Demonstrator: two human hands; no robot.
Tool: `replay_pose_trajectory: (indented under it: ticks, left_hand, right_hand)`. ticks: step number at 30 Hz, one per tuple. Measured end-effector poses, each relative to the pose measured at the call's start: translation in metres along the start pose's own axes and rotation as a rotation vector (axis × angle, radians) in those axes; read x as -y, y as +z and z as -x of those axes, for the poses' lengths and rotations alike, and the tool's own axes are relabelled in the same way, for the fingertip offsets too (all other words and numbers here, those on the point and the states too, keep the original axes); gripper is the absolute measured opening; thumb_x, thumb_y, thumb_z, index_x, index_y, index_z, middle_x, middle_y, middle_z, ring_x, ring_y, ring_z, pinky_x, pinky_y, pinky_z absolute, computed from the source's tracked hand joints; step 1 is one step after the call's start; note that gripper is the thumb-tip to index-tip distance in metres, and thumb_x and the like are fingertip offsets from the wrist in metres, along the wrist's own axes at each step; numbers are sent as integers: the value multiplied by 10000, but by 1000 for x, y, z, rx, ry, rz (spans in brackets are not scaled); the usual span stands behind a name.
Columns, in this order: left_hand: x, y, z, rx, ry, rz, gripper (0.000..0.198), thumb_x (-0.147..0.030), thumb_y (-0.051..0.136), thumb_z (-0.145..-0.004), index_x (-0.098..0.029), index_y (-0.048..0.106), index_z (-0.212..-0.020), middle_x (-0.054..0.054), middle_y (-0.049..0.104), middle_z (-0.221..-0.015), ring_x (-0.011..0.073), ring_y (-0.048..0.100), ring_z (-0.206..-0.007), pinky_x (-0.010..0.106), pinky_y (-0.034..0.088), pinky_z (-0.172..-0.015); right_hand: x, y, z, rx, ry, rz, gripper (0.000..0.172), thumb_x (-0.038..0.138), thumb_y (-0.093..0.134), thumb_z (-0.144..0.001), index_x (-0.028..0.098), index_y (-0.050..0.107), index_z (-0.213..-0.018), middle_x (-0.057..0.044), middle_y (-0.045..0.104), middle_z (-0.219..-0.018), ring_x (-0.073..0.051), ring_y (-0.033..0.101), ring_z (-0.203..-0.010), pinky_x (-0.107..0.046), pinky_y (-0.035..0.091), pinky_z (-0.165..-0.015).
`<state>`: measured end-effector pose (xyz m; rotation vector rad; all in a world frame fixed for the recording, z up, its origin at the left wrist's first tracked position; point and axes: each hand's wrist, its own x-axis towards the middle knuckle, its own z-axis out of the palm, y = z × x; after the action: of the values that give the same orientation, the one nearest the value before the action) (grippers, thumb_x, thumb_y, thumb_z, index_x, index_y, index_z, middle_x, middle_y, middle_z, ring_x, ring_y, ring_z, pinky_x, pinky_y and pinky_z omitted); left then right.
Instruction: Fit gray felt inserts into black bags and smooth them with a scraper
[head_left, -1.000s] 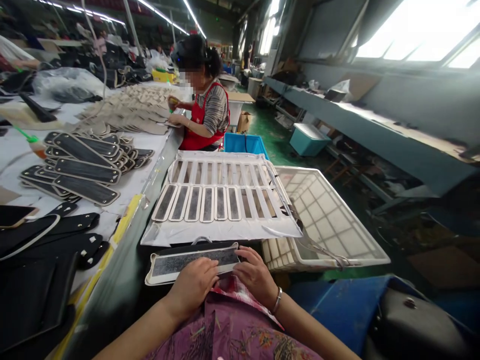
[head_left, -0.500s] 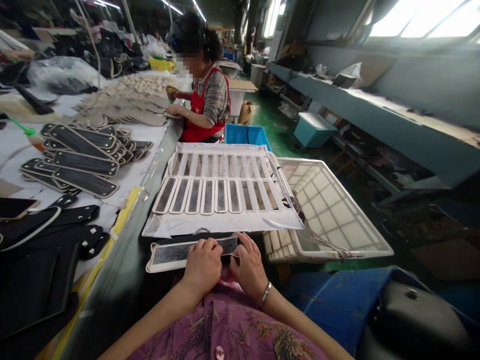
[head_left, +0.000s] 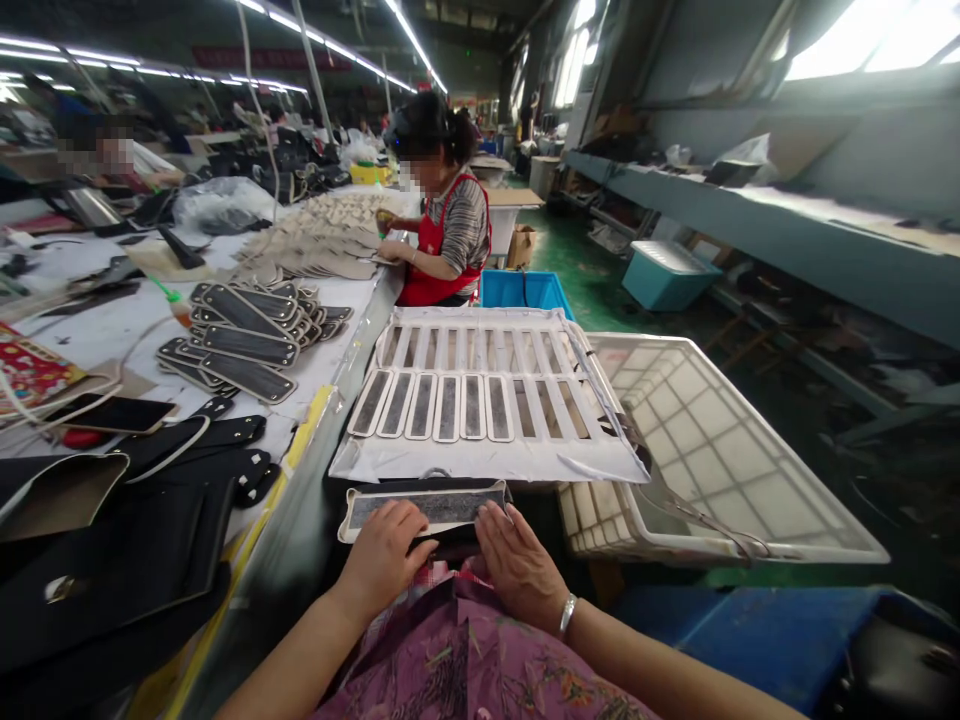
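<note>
A long strip piece with a dark grey middle and cream edges lies across in front of me, over a dark surface. My left hand rests on its near edge, left of the middle, fingers loosely bent and thumb apart. At its right end my right hand lies flat, fingers stretched out and fingertips on the strip. Just beyond is a white slotted rack; several cream-rimmed grey pieces lie side by side in its near row, at the left. Bare slots fill the rest of that row.
Black strap pieces are heaped on the table at left, near black bag parts and a phone. A white crate stands at right. A co-worker in a red apron sits ahead beside a blue bin.
My right hand has gone from pinching the strip's right end to lying flat on it. My left hand has shifted towards the strip's left part. The camera view has turned left.
</note>
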<state>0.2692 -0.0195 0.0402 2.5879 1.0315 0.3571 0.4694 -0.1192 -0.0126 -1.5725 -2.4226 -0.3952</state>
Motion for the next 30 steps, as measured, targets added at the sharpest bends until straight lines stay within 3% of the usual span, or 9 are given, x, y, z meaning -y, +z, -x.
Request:
replay_pose_trajectory:
  ticks: [4,9,19,21,24,27,30]
  left_hand:
    - [18,-1,15,-9,68,33,176,-291,457,-892,-191,594,-844,37,592,-900,188,496,-863,330,393,-786]
    - [4,2,4,-38,-86,-108,249,-270,429,-898,-182,551,-699,20,565,-775,185,490,-795,327,363,-732]
    - [-8,1,-10,12,-238,-177,72,-207,490,-817,-196,539,-766,31,566,-851,230,504,-871,342,346,-705]
    - [-1,-3,-8,7,-262,-116,28,-188,516,-792,-186,530,-816,33,563,-861,216,510,-854,329,362,-712]
    - [19,-12,4,-30,-256,-26,110,-222,574,-769,-184,522,-857,25,553,-883,198,508,-851,316,376,-740]
    - [38,-20,19,-45,-200,-8,87,-272,541,-817,-201,541,-766,6,559,-858,189,502,-861,324,362,-770]
    - [44,-21,25,-67,-199,-32,149,-253,486,-851,-201,551,-728,6,566,-834,185,503,-849,334,355,-773]
  right_hand:
    - [5,6,-4,-18,5,51,466,249,440,-859,-33,473,-1229,-228,441,-1316,-344,282,-1292,-452,262,-1074]
    - [11,14,-12,-67,-54,108,507,287,468,-844,-23,451,-1246,-240,397,-1345,-353,308,-1276,-469,223,-1080]
    - [27,29,-38,-120,-108,83,443,139,352,-846,-6,441,-1255,-228,384,-1359,-341,343,-1259,-480,300,-1036]
    - [31,32,-45,-133,-100,73,431,137,357,-845,-15,453,-1236,-244,394,-1346,-340,359,-1249,-492,309,-1027]
    - [34,33,-52,-144,-91,68,419,141,369,-850,-9,452,-1231,-254,384,-1348,-329,367,-1247,-498,307,-1026]
    - [35,31,-56,-144,-99,68,416,141,363,-852,-2,454,-1232,-242,393,-1347,-330,359,-1251,-482,324,-1020]
    - [38,30,-64,-145,-116,65,420,122,340,-844,-2,462,-1226,-229,417,-1334,-337,356,-1249,-470,342,-1009]
